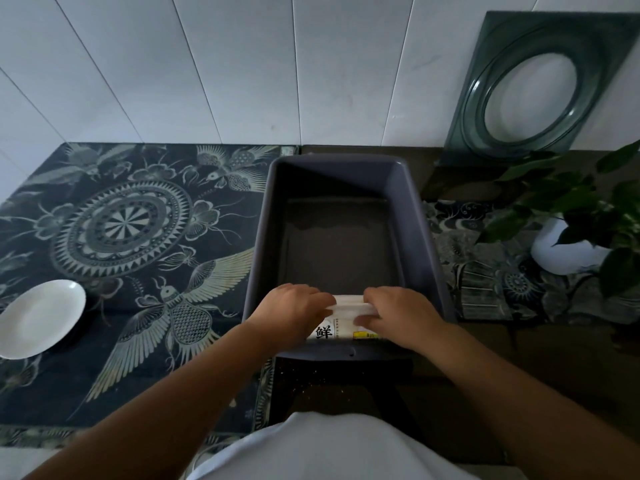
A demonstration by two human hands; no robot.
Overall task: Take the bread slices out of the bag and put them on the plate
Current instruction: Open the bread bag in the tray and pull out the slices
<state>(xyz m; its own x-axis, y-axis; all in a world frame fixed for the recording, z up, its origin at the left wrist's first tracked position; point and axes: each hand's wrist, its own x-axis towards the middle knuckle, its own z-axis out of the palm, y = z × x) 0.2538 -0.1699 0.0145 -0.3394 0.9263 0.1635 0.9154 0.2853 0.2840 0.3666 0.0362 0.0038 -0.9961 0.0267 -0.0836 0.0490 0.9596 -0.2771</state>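
head view: the bag (348, 303) is pinched at its top by both hands, left (294, 306) and right (398, 311), inside the bin (258, 237). opening appears underway; next, slices must be drawn out and carried to the plate (40, 318).

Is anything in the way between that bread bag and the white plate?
Only the bin's left wall: the bag sits inside it, so bread must be lifted over. The plate beyond looks unobstructed.
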